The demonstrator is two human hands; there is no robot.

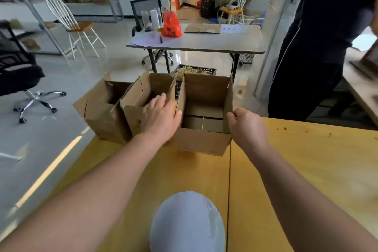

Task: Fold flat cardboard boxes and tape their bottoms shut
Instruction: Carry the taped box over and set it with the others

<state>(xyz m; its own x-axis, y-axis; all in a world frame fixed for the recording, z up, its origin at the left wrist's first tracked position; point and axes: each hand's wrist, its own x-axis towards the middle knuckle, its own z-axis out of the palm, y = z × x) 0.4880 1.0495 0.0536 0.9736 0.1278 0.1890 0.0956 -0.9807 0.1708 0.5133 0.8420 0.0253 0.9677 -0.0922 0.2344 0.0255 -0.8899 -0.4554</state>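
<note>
Three brown cardboard boxes stand upright and open-topped at the far edge of the yellow table [296,165]. The nearest box [201,141] sits in the middle; its taped bottom shows inside. My left hand [161,116] lies with straight fingers against that box's left flap, thumb on the flap's edge. My right hand [245,125] grips the box's right near corner with curled fingers. A second box [135,106] stands just left of it, partly behind my left hand. The third box [102,112] is furthest left.
A white round object [187,223] sits on the table close to me. A person in dark clothes [319,47] stands at the right. Beyond the boxes are a grey folding table [204,43] with an orange bag [171,25], a black crate, chairs and shelving.
</note>
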